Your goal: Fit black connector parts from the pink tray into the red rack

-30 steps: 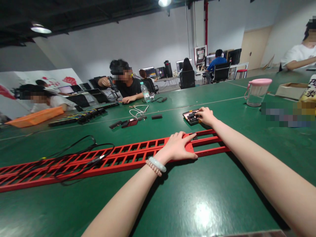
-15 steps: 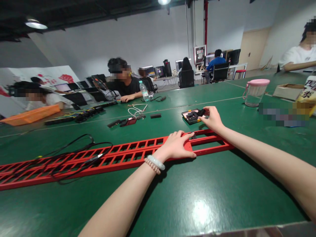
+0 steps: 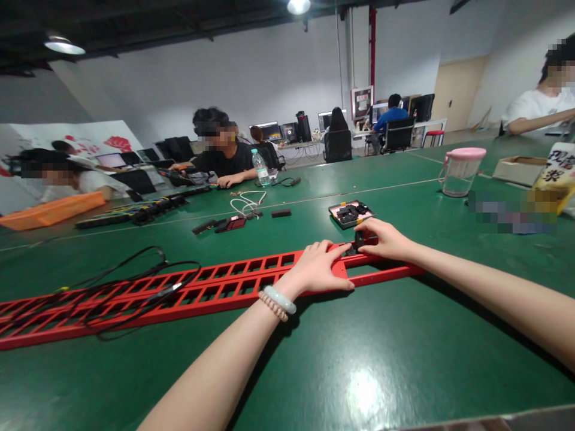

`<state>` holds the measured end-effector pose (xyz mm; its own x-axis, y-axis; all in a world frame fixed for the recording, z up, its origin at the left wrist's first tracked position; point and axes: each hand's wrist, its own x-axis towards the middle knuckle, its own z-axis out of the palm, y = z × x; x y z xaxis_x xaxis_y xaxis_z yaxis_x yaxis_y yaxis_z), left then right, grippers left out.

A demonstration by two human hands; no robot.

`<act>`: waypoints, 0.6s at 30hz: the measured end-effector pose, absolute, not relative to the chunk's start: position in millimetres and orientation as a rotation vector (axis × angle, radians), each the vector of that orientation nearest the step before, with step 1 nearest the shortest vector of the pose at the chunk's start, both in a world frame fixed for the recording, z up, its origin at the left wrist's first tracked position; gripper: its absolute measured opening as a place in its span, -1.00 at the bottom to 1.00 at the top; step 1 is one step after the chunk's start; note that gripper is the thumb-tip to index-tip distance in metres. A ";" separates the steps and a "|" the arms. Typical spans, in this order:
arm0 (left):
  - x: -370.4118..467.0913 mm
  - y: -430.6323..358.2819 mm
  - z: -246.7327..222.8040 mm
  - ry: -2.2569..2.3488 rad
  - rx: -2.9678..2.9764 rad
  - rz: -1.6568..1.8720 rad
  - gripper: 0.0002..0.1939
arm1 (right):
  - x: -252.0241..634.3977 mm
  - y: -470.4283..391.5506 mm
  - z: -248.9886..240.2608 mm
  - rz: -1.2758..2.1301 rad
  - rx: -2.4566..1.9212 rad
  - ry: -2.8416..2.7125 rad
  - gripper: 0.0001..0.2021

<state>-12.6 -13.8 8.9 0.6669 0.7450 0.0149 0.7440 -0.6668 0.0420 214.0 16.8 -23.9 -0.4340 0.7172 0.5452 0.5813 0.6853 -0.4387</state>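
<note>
A long red slotted frame (image 3: 242, 287) lies across the green table. My left hand (image 3: 314, 269) rests on it with thumb and fingers spread, pressing near its right part. Over the frame's right end, my right hand (image 3: 389, 239) pinches a small black part (image 3: 359, 238), close to the left fingertips. Just under the left index finger another dark piece shows, mostly hidden. Behind the hands sits a shallow open box (image 3: 335, 219) holding several black parts. Black cables (image 3: 157, 293) lie looped over the frame's left half.
Small black blocks (image 3: 281, 213) and a white cord (image 3: 245, 203) lie beyond the frame. A clear cup with a pink lid (image 3: 462, 173), a cardboard box (image 3: 518, 169) and a yellow packet stand at the right. A person (image 3: 224, 155) sits across the table near a water bottle (image 3: 260, 167).
My right hand has moved from the box of parts down and toward me, bringing a small black part over the red frame. My left hand has stayed on the frame.
</note>
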 end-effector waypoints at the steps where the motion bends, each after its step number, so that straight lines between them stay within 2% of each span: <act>1: -12.5 -13.9 9.1 1.269 2.837 0.044 -0.05 | 214.0 16.8 -24.3 0.238 -0.991 -2.174 -0.62; 6: -12.8 -13.1 7.8 1.276 2.838 0.046 -0.05 | 214.4 16.9 -28.8 0.330 -1.087 -2.126 -0.52; 18: -12.3 -13.4 8.3 1.276 2.837 0.037 -0.05 | 214.1 13.8 -23.1 0.282 -1.041 -2.230 -0.60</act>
